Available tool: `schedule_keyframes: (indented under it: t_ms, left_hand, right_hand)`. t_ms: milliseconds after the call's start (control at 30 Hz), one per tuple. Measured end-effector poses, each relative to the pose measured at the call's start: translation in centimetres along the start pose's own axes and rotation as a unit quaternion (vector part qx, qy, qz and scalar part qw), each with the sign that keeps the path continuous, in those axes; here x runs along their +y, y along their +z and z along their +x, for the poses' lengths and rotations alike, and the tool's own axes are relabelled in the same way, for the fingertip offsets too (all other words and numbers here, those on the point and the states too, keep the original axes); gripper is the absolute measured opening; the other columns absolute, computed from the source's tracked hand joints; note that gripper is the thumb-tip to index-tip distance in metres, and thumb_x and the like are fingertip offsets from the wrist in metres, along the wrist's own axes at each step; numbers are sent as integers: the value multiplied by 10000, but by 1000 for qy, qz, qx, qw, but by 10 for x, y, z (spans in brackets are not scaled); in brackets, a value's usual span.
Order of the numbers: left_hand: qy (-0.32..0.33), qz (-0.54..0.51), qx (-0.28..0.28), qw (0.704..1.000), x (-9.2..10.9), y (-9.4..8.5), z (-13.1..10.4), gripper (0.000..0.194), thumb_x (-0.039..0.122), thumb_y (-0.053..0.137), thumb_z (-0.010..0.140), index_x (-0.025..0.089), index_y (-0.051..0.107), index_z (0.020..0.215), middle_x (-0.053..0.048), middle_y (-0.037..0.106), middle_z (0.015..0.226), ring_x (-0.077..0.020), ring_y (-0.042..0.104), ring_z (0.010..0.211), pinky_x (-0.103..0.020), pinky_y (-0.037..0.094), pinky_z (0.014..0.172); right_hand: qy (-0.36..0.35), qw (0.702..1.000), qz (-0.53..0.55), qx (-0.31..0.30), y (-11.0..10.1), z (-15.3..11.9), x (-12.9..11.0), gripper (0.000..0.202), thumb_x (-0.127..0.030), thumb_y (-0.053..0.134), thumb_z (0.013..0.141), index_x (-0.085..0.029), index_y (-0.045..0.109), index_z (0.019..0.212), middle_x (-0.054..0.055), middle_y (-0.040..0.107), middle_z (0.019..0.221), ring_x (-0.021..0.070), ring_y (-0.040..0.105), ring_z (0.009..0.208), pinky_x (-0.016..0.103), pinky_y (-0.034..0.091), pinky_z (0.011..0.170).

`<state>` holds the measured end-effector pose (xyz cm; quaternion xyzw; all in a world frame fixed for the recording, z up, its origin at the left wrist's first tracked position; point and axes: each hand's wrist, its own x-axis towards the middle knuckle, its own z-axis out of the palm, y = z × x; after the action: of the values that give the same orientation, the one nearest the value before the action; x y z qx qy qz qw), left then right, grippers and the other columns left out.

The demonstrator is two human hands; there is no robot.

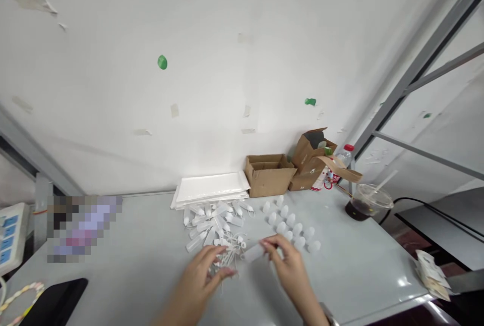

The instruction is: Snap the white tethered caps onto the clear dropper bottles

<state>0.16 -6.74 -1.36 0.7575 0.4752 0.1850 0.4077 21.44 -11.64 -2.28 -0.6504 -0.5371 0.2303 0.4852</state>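
Between the thumb and fingers of my right hand (285, 260) is a small translucent squeeze bottle (253, 253), tilted, with its narrow end towards the left. My left hand (202, 278) reaches over a heap of small white caps with thin strands (230, 242), its thumb and fingers apart. Whether a fingertip touches a cap is hard to tell. Behind the caps lies a loose pile of similar translucent bottles (217, 220). Several bottles (290, 221) stand upright in rows to the right, beyond my right hand.
At the wall lie stacked white flat sheets (212, 188), beside an open cardboard box (270, 179) and a brown paper bag (308, 167). A lidded cup of dark drink (361, 210) stands to the right. A black phone (56, 303) and a power strip (13, 237) are at left.
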Motion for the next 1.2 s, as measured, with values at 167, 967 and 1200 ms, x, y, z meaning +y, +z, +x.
schedule_keyframes:
  t_ms: [167, 967, 1200]
  left_hand:
    - [-17, 163, 147, 975, -43, -22, 20, 327, 402, 398, 815, 229, 613, 991, -55, 607, 1008, -238, 554, 983, -376, 449, 845]
    - [-56, 348, 166, 921, -68, -30, 3, 285, 173, 344, 830, 155, 596, 959, -96, 666, 837, -235, 608, 831, -329, 441, 728]
    - [-45, 44, 168, 984, -34, -31, -5, 345, 383, 393, 810, 220, 620, 1012, -52, 636, 997, -186, 613, 817, -308, 498, 760]
  right_hand:
    - [-76, 934, -256, 236, -95, 12, 33, 437, -568, 424, 815, -179, 620, 780, 77, 645, 709, 205, 571, 669, 328, 416, 687]
    - [-91, 923, -282, 245, -75, 14, 36, 535, -562, 345, 852, -129, 637, 968, 84, 614, 628, 197, 530, 592, 335, 414, 673]
    - [13, 998, 29, -55, 27, 9, -6, 395, -497, 396, 860, -176, 621, 904, 42, 618, 704, 162, 551, 607, 255, 442, 562]
